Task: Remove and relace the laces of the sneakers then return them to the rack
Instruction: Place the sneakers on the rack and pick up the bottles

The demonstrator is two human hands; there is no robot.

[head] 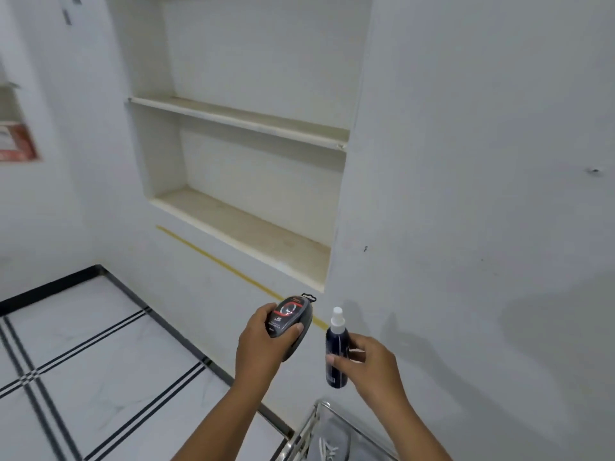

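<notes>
My left hand (266, 341) grips shoe-polish sponge (293, 324); right hand (369, 361) pinches spray bottle (336, 351). Sneaker (331, 440) sits on rack (311, 424), bottom centre. Likely light, soft upper, floppy laces (327, 449); grab by heel collar.

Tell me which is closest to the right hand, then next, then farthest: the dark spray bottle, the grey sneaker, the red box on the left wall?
From the right hand:
1. Dark blue spray bottle with white nozzle, in its grip.
2. Grey sneaker with white laces, just below, on the metal rack.
3. Red box, far off on the left wall.
</notes>
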